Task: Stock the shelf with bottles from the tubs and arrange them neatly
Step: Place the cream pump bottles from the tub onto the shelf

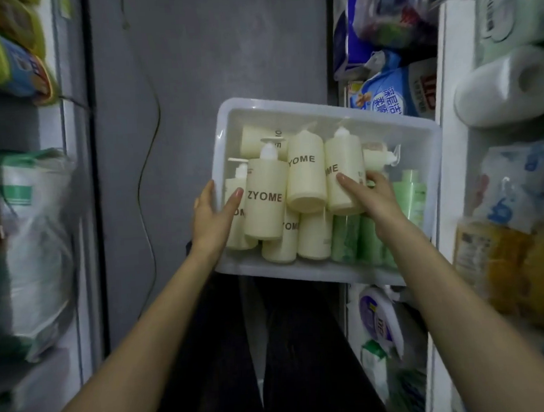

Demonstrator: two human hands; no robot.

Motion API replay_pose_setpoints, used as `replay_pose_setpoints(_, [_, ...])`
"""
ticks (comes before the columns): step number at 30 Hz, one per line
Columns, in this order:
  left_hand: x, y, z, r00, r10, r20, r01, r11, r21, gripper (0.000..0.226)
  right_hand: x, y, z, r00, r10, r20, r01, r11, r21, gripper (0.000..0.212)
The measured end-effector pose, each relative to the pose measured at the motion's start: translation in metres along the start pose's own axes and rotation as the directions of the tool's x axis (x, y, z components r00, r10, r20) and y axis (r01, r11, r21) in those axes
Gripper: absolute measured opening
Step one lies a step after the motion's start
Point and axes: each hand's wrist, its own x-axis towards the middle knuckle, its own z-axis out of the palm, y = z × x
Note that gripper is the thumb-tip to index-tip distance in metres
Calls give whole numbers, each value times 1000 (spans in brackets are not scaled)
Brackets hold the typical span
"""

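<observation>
At the far left, a white shelf [77, 127] is holding yellow and blue packs [14, 58] up top and a white-and-green plastic bag [36, 237] lower down. Beside it a thin cable [152, 117] is hanging down the grey wall [209, 51]. The left hand [216, 215] is gripping the left wall of the clear tub [290, 105], with the thumb lying inside and the other fingers going outside. The tub is being held up in front of the wall, its right end overlapping the white upright of the right shelf [455, 180]; whether it is resting on anything there, I cannot tell. Inside, cream bottles [265, 200] printed ZYOME are lying piled across the left and middle, with green bottles [348, 242] lying along the lower right. The right hand [371, 197] is reaching into the tub and holding the rightmost cream bottle [343, 151] of the top layer, thumb lying along its front, fingers curling round its right side. On the right shelf a blue-and-white detergent bag [391, 95], paper rolls [507, 89] and yellow packs [504, 266] are sitting
</observation>
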Motion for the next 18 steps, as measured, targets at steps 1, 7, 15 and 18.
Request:
replay_pose_setpoints(1, [-1,1,0,1000,-4,1,4,1000,-5,72,0,0,0,1000,0,6,0,1000,-12,70])
replay_pose_setpoints(7, [-2,9,-2,1000,-18,25,17,1000,4,70,-4,-3,-4,998,45,37,-48,996,71,64])
replay_pose_setpoints(15, [-12,27,-7,1000,-1,25,1,1000,23,64,-42,23,-15,978,118,170,-160,953,258,46])
replay_pose_setpoints(18, [-27,45,-1,998,62,16,-62,998,20,59,-61,27,-19,970,118,214,-189,918,350,42])
